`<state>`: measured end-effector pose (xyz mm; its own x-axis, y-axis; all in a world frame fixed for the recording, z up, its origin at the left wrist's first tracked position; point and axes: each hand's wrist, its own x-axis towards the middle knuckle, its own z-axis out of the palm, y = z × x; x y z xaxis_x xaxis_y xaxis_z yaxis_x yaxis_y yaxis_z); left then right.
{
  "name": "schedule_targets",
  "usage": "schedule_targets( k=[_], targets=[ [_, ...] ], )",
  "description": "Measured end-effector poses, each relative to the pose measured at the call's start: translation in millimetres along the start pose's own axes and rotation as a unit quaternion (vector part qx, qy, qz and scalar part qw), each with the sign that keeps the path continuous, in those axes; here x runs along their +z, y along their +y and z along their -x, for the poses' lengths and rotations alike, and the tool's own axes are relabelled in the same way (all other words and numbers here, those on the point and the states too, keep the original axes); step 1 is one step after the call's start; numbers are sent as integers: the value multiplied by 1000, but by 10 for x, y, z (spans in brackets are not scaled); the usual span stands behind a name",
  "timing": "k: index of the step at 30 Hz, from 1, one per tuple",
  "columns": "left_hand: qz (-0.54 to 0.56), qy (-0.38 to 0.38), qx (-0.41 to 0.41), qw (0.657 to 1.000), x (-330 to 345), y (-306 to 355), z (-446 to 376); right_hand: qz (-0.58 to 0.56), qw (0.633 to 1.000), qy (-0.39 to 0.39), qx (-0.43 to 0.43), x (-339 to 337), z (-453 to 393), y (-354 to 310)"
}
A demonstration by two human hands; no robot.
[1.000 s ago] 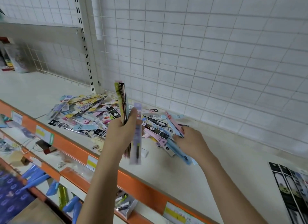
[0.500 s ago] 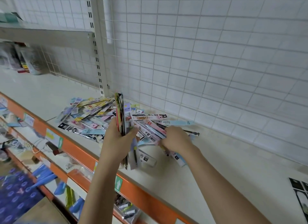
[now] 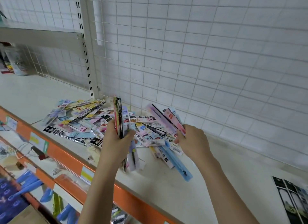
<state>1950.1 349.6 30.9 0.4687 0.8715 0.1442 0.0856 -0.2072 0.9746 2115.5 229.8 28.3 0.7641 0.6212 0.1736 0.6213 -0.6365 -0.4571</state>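
While the left hand grips a stack of pen packs on edge, nearly upright, with its thumb closed across their front, the right hand pinches a few pink packs by their lower ends and holds them tilted up and to the left, raised above the heap. Both held bunches hover over the right end of a loose pile of packs. That pile lies spread on the pale shelf, running from just in front of the hands leftward to the foot of the slotted upright post. A long light-blue pack sticks out of the pile's near right side and lies flat on the shelf between the 2 forearms. Behind the pile stands a white wire grid panel. An orange strip with price labels edges the shelf front. At the far right of the shelf lie black-and-white packs, well apart from the pile and cut off by the frame. Below the orange strip, a lower shelf carries blue items, too blurred to identify. At the far left, a bag stands against the grid.
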Motion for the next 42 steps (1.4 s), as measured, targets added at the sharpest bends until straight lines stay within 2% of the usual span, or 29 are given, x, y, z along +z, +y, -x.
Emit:
schedule_targets(
  k=[5,11,21,25,36,38,42],
  targets=[
    [3,-34,-8,999,164,-5,71,-94,995,17,14,-170,245,136],
    [2,-63,-1,998,331,-10,154,-171,981,57,74,-274,434,284],
    [-7,-91,13,996,514,-2,355,-212,963,104,130,-373,687,530],
    [-16,-97,15,995,520,-17,431,-224,963,76,132,-381,785,561],
    [-21,-65,15,998,442,-68,469,-123,989,82,20,-389,815,455],
    [-29,-59,6,998,403,-57,457,-133,987,87,8,-365,791,445],
    [-42,-29,-8,999,326,-64,379,-171,984,42,-6,-296,754,396]
  ],
)
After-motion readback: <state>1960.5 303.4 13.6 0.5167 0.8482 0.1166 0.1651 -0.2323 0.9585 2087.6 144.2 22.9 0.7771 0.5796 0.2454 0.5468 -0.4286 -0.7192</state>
